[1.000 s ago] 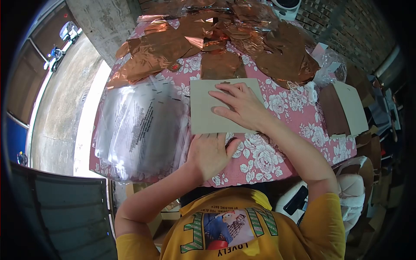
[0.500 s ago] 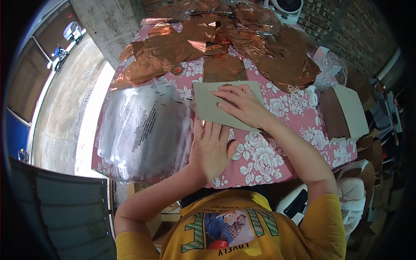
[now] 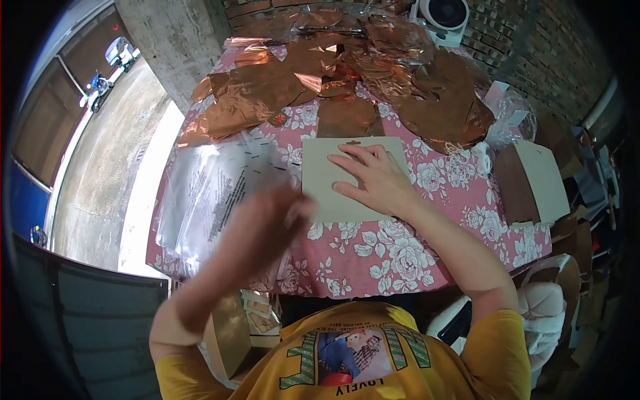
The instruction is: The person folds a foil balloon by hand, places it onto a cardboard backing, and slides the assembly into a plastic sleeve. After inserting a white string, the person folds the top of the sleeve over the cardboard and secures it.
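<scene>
A beige cardboard sheet point(image 3: 320, 193) with a small hanger slot at its far edge lies flat on the flowered tablecloth. My right hand point(image 3: 377, 177) rests on it, fingers spread. Left of the sheet, my left hand point(image 3: 277, 217) is smeared by motion above the clear plastic bags point(image 3: 200, 193); its fingers cannot be made out. The bags lie in an overlapping pile with dark print on them. Just beyond the sheet lies a flat piece of copper foil point(image 3: 347, 119), partly covered by the sheet's far edge.
Copper foil balloons point(image 3: 447, 93) spread over the back of the pink tablecloth point(image 3: 400, 257). At the right edge stands a stack of cardboard sheets point(image 3: 533, 180), near white string point(image 3: 481, 157) and crumpled clear plastic point(image 3: 517, 123). A white fan point(image 3: 443, 17) is behind.
My left hand has left the cardboard's near edge and swung left over the bags. The cardboard, tilted before, now lies squarer, with my right hand still on it. The view has shifted slightly.
</scene>
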Available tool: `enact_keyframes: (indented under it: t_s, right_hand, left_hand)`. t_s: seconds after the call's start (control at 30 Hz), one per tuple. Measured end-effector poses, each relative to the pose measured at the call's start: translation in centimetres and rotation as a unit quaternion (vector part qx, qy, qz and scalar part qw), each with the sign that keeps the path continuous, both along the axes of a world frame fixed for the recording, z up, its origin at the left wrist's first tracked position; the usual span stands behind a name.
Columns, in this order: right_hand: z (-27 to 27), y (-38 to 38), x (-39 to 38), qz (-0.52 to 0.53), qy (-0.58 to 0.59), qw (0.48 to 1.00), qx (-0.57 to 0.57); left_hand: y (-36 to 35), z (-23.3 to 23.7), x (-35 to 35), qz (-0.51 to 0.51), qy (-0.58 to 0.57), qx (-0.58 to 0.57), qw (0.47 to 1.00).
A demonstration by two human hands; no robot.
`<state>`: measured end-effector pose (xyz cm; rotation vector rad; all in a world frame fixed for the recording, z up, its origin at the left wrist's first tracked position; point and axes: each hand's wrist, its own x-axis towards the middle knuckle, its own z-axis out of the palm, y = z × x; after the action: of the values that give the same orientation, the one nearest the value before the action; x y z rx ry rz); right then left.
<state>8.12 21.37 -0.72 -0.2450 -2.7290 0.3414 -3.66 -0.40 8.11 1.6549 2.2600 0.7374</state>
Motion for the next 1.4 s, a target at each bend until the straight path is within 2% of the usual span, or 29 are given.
enact_keyframes:
  t_s: [0.07,0.13,0.23,0.27,0.3,0.37,0.43,0.5,0.57,0.6,0.67,0.77,0.8,0.9,0.93,1.03,1.1,1.13,1.17,1.23,1.3,1.4]
  right_hand:
    - [0.1,-0.1,0.0,0.001,0.005,1.0,0.005]
    - [0.5,-0.4,-0.1,-0.004,0.004,1.0,0.006]
    - [0.6,-0.3,0.0,-0.006,0.001,1.0,0.003]
    - [0.5,-0.3,0.0,0.001,-0.001,1.0,-0.002]
    - [0.5,-0.3,0.1,0.0,-0.001,1.0,0.0]
    - [0.7,-0.5,0.0,0.0,0.024,1.0,-0.001]
    - [0.5,-0.4,-0.1,-0.002,0.024,1.0,0.01]
    - [0.6,-0.1,-0.3,0.003,0.037,0.999,0.021]
    - [0.6,-0.3,0.0,0.007,0.045,0.999,0.018]
    - [0.7,-0.3,0.0,0.003,0.042,0.999,0.017]
    - [0.9,-0.5,0.1,0.002,0.041,0.999,0.007]
    - [0.6,-0.4,0.1,0.005,0.039,0.999,0.001]
    - [0.6,-0.3,0.0,0.012,0.037,0.999,0.001]
    - [0.7,-0.3,0.0,0.011,0.038,0.999,-0.002]
    - [0.9,-0.4,0.0,0.007,0.029,1.0,-0.006]
    - [0.9,-0.5,0.0,0.001,0.033,0.999,-0.005]
    - [0.9,-0.5,0.0,0.006,0.032,0.999,-0.006]
    - [0.8,-0.5,0.0,0.005,0.032,0.999,-0.005]
    - [0.8,-0.5,0.0,0.003,0.032,0.999,-0.004]
    - [0.9,-0.4,0.0,0.001,0.027,1.0,-0.003]
    - [0.8,-0.5,0.0,-0.001,0.02,1.0,-0.004]
    - [0.8,-0.6,0.1,-0.004,0.015,1.0,0.006]
  left_hand:
    - [4.0,-2.4,-5.4,-0.024,0.156,0.061,0.986]
    - [8.9,-3.6,-9.3,0.002,0.0,0.046,0.999]
    - [15.2,-6.8,-13.0,0.028,0.002,0.041,0.999]
    - [17.2,-7.8,-14.0,0.027,-0.059,0.045,0.997]
    - [18.1,-7.7,-14.0,0.026,-0.12,0.047,0.991]
    - [19.1,-7.9,-13.8,0.018,-0.162,0.035,0.986]
    - [18.8,-5.7,-12.8,0.036,-0.228,-0.01,0.973]
    - [20.1,-5.6,-13.1,0.079,-0.201,0.004,0.976]
    - [21.8,-8.6,-15.1,0.077,-0.236,0.0,0.969]
    - [21.7,-6.8,-14.2,0.094,-0.199,-0.104,0.97]
    - [22.5,-9.2,-15.4,0.04,-0.286,-0.036,0.957]
    - [19.6,-4.0,-11.6,-0.004,-0.372,0.026,0.928]
    - [19.7,-4.2,-11.6,-0.004,-0.431,0.026,0.902]
    - [19.1,-4.3,-11.4,-0.034,-0.481,0.049,0.875]
    - [18.8,-4.2,-10.8,-0.001,-0.468,0.08,0.88]
    - [18.7,-4.3,-11.6,-0.089,-0.519,0.022,0.85]
    - [18.6,-4.6,-12.0,-0.11,-0.546,0.02,0.83]
    - [19.4,-5.5,-13.0,-0.065,-0.529,-0.011,0.846]
    - [19.6,-6.9,-13.8,-0.064,-0.53,-0.012,0.845]
    - [18.8,-5.9,-12.8,-0.036,-0.429,0.013,0.903]
    - [18.2,-5.9,-12.8,-0.07,-0.459,0.009,0.886]
    - [16.9,-5.2,-12.0,-0.115,-0.414,0.023,0.903]
